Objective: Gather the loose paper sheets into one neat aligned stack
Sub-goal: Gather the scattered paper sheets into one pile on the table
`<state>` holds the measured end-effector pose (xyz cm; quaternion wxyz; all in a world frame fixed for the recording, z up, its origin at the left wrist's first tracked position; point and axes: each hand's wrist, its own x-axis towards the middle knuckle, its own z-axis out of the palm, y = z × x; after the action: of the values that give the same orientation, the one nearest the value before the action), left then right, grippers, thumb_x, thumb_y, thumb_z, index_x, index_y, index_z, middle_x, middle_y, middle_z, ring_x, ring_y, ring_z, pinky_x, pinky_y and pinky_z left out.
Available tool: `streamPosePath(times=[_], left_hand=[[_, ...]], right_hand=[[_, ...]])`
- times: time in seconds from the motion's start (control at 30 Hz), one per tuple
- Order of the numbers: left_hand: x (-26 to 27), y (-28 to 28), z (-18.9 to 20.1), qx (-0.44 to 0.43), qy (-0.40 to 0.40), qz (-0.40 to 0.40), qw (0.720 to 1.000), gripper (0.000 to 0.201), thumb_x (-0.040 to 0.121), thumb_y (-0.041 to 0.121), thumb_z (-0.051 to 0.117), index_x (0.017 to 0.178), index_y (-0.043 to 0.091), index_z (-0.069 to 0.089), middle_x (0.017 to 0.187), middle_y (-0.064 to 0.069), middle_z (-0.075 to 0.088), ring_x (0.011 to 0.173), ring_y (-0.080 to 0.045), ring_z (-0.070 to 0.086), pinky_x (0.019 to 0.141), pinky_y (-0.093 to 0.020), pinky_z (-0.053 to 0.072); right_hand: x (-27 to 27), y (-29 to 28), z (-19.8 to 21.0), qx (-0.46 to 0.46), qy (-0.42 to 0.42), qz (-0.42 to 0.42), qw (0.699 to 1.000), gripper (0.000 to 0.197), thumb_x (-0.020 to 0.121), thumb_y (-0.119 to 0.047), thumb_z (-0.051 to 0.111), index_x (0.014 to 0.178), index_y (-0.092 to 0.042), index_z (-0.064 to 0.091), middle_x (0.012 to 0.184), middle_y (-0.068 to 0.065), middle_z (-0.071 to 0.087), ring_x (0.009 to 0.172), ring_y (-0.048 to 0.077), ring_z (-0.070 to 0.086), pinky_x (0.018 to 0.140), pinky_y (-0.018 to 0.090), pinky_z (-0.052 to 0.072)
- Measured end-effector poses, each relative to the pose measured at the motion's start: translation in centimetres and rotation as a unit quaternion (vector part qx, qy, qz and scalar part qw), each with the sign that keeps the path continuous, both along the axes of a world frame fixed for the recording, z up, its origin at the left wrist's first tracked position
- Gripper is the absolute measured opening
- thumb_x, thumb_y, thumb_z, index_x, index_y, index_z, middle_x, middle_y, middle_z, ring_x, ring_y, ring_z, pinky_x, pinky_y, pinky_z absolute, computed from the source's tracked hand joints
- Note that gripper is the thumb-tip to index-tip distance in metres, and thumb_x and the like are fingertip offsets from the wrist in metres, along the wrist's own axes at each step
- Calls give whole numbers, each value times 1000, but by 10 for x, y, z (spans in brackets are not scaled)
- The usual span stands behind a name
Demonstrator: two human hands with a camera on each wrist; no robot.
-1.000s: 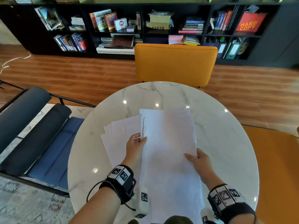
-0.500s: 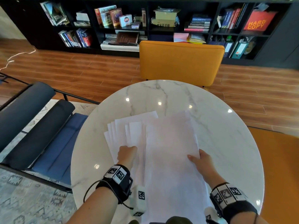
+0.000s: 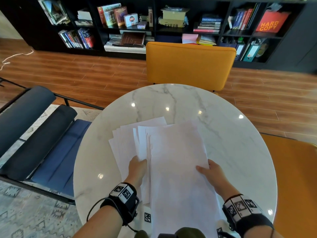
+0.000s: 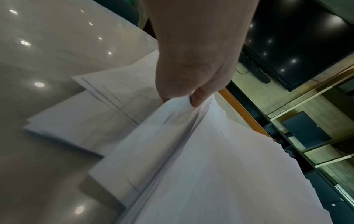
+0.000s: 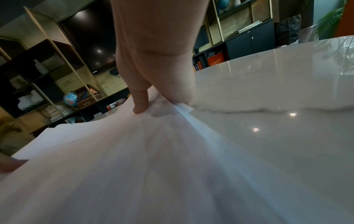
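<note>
Several white paper sheets (image 3: 176,162) lie fanned and overlapping on the round marble table (image 3: 231,134). My left hand (image 3: 138,167) grips the left edge of the upper bundle (image 4: 191,144), thumb and fingers pinching the sheet edges, which lift off the lower sheets (image 4: 80,121). My right hand (image 3: 210,170) pinches the right edge of the same bundle (image 5: 153,151), thumb on top and fingers beneath. More sheets (image 3: 125,143) stick out to the left below, staggered in steps.
A mustard chair (image 3: 188,64) stands at the table's far side and a blue seat (image 3: 56,155) at its left. An orange seat (image 3: 295,177) is at the right. A dark bookshelf (image 3: 154,23) lines the back wall.
My left hand has slid from the top sheet's edge down to the bundle's left side and now pinches it. The fanned sheets have shifted, with more edges showing at the left. The right hand stayed put.
</note>
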<state>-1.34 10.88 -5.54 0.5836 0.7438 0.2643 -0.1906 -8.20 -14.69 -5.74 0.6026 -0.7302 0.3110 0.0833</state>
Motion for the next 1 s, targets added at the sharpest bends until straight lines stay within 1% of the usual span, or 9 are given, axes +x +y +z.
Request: streamPosePath(times=[0.1, 0.2, 0.27, 0.33, 0.47, 0.6, 0.7, 0.87, 1.0], left_hand=[[1, -7, 8, -29, 10, -30, 999, 21, 87, 6, 41, 99, 6, 57, 105, -14, 64, 94, -27, 60, 83, -36, 50], [0, -14, 15, -49, 11, -42, 998, 21, 91, 19, 42, 97, 3, 54, 101, -15, 63, 88, -26, 60, 76, -35, 48], [-1, -17, 16, -57, -1, -61, 996, 37, 90, 34, 49, 113, 7, 55, 112, -12, 63, 100, -27, 62, 90, -43, 50], [-4, -22, 19, -39, -33, -74, 996, 33, 90, 26, 55, 118, 9, 51, 112, -8, 61, 99, -23, 61, 88, -38, 51], [-9, -32, 20, -14, -85, -56, 995, 21, 87, 4, 49, 105, 15, 50, 90, -1, 58, 73, -11, 54, 62, -22, 43], [-13, -33, 22, -34, -126, -46, 990, 27, 86, 1, 48, 96, 25, 54, 90, 0, 62, 74, -14, 57, 65, -24, 46], [-13, -30, 27, -65, -142, -50, 986, 29, 87, 3, 52, 93, 31, 54, 93, 2, 64, 78, -13, 60, 70, -25, 49], [-4, -26, 31, -115, -119, -59, 984, 25, 88, 7, 57, 101, 28, 55, 105, -3, 66, 94, -19, 63, 85, -33, 51], [-1, -25, 33, -121, -116, -54, 984, 25, 89, 7, 58, 110, 21, 56, 111, -6, 67, 99, -21, 64, 87, -33, 52]], right_hand=[[-1, 4, -1, -11, 5, 8, 1000, 22, 81, -5, 67, 103, -4, 65, 97, 16, 71, 89, 33, 68, 81, 43, 55], [-1, 7, -1, -17, 6, 21, 1000, 24, 83, -8, 66, 107, -7, 63, 99, 13, 69, 88, 29, 66, 77, 36, 52], [-1, 10, -1, -26, 8, 32, 999, 27, 84, -11, 65, 111, -7, 61, 102, 12, 68, 90, 28, 65, 77, 34, 50], [-1, 13, -2, -32, 12, 38, 999, 31, 85, -12, 64, 115, -6, 60, 106, 12, 68, 93, 29, 65, 77, 34, 49], [-2, 16, -1, -40, 10, 35, 999, 33, 86, -14, 63, 118, -6, 57, 109, 11, 67, 96, 28, 65, 78, 34, 50], [-6, 14, 0, -98, 8, 35, 995, 29, 84, -17, 64, 111, -5, 59, 106, 9, 63, 96, 30, 63, 81, 38, 51], [-8, 9, 3, -181, -17, 31, 983, 33, 80, -20, 70, 106, -1, 62, 108, 3, 48, 97, 29, 57, 88, 38, 48], [-13, 6, 13, 42, -50, -43, 997, 38, 81, -19, 71, 114, -12, 53, 102, 8, 67, 84, 21, 67, 65, 30, 54], [-11, 3, 11, 98, -48, -65, 992, 51, 78, -17, 74, 120, -23, 45, 100, 8, 71, 86, 27, 72, 67, 37, 59]])
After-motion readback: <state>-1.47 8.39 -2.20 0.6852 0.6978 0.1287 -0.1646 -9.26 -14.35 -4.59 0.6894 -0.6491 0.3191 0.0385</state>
